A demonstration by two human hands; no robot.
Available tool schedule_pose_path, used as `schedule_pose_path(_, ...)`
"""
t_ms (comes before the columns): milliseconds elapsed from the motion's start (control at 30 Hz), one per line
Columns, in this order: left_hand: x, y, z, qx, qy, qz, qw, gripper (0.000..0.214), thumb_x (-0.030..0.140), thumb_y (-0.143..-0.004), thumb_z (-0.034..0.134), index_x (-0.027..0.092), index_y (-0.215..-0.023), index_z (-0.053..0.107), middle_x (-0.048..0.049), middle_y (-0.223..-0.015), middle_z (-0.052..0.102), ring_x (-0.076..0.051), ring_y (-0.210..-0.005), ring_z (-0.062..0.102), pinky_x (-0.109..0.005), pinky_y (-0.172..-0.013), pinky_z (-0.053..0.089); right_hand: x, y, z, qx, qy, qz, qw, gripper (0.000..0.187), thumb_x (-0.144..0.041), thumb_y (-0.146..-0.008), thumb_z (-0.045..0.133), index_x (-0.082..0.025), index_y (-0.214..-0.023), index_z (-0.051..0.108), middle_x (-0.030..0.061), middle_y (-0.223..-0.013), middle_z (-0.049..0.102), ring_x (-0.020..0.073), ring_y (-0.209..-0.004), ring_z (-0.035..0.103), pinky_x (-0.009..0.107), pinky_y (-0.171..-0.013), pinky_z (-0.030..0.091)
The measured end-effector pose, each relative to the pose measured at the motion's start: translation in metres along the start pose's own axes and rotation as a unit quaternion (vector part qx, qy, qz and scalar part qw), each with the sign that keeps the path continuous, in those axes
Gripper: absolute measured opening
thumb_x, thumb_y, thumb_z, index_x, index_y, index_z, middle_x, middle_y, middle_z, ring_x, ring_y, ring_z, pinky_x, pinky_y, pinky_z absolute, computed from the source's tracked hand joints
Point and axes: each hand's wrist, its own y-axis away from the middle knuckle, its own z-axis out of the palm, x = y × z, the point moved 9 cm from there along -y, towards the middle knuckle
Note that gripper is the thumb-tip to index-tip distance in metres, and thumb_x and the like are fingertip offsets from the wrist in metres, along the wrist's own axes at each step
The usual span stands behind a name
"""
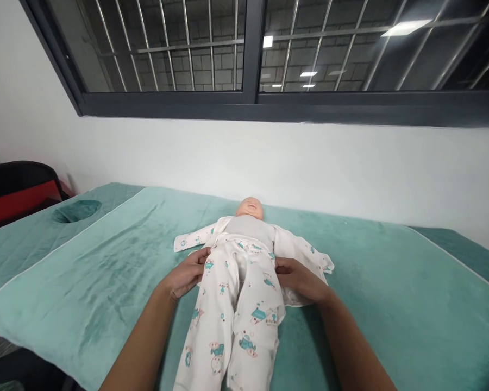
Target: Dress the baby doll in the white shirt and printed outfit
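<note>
White, print-patterned fabric trousers (219,290): over a smooth, peach-headed baby doll (249,209), between our left hand (188,274) and right hand (296,278) | fingertips: at either hip, partly hidden; grip, we cannot tell | handling: we judge light, limp, non-slippery; hold by waistband (244,241) sides

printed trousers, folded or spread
Spread: the printed trousers lie lengthwise, their two legs side by side, between the left hand and right hand.

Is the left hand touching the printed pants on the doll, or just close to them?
Touching: the head view shows the left hand's fingers against the side of the printed pants, near the waist.
</note>
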Motion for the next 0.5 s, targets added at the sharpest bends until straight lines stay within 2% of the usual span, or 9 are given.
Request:
schedule_pose_path(67,-0.003,-0.001,-0.001,0.002,0.042,-0.001,0.999,0.044,0.022,-0.063,0.075,0.019,-0.106,0.066,-0.0058,-0.087,0.072,-0.022,-0.081,0.068,-0.032,-0.073,0.052,0.003,-0.002,0.005,-0.034,-0.057,-0.002,0.998,0.026,-0.039,-0.074,0.073,-0.016,-0.080,0.063,0.0026,-0.085,0.065,0.0199,-0.085,0.059,0.034,-0.077,0.047)
schedule_pose_path(100,-0.004,-0.002,-0.002,0.002,0.059,-0.001,0.998,0.044,0.021,-0.063,0.076,0.019,-0.105,0.066,-0.0061,-0.088,0.072,-0.022,-0.081,0.068,-0.032,-0.074,0.052,0.005,-0.003,0.004,-0.030,-0.070,-0.004,0.997,0.026,-0.039,-0.074,0.073,-0.016,-0.080,0.062,0.0021,-0.085,0.064,0.0188,-0.083,0.058,0.033,-0.077,0.046)
schedule_pose_path(333,-0.006,-0.003,-0.006,0.039,0.085,0.006,0.996,0.032,0.032,-0.065,0.078,0.016,-0.090,0.066,-0.0041,-0.080,0.069,-0.018,-0.072,0.064,-0.028,-0.067,0.049,0.024,-0.011,0.001,0.026,-0.123,0.010,0.992,0.022,-0.034,-0.076,0.069,-0.017,-0.076,0.055,-0.0030,-0.072,0.054,0.0109,-0.064,0.045,0.026,-0.060,0.037)
schedule_pose_path(500,0.001,-0.002,-0.005,0.105,0.091,0.039,0.990,0.035,0.037,-0.062,0.079,0.017,-0.085,0.062,0.0004,-0.074,0.063,-0.015,-0.068,0.060,-0.025,-0.061,0.046,0.022,-0.015,-0.004,0.110,-0.124,-0.013,0.986,0.031,-0.037,-0.072,0.071,-0.020,-0.068,0.046,-0.0058,-0.064,0.047,0.0086,-0.057,0.036,0.023,-0.053,0.029)
